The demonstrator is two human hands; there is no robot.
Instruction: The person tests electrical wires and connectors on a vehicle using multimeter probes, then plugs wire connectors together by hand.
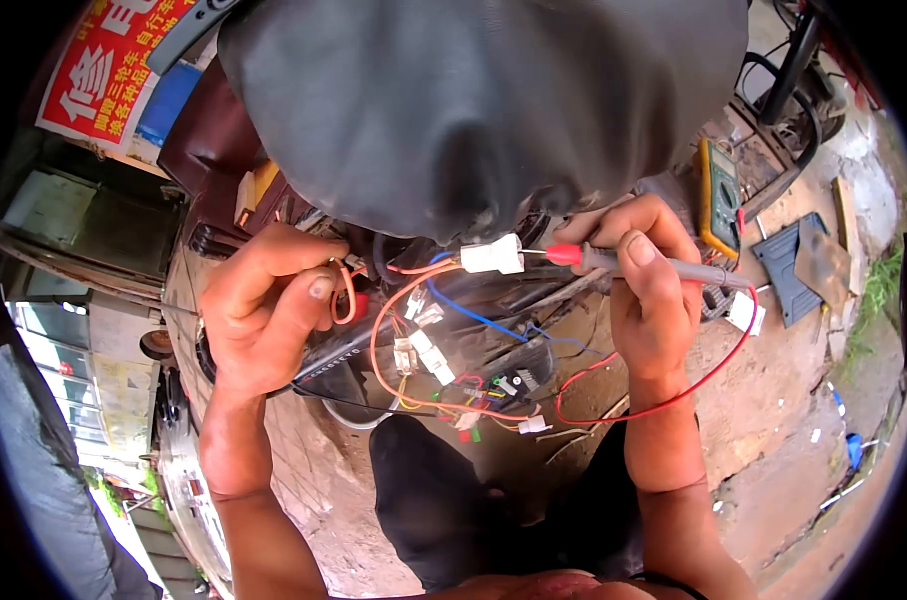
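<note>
My right hand (659, 290) grips a multimeter probe (604, 260) with a grey handle and a red collar. Its metal needle points left and meets the open end of a white plug connector (492, 256); how deep it goes I cannot tell. A red lead (742, 350) loops down from the probe. On the left, my left hand (259, 310) pinches a bent orange wire (348, 300) between thumb and fingers. Orange wires run into the connector's left side, and a blue wire (474, 317) passes beneath. Several more white connectors (432, 357) dangle below on thin coloured wires.
A large black padded seat (474, 110) overhangs the work. The yellow-edged multimeter (719, 195) stands at right, near a dark plastic panel (796, 265) on the ground. A red sign (104, 75) is at upper left. My dark-trousered knees (424, 490) are below the wiring.
</note>
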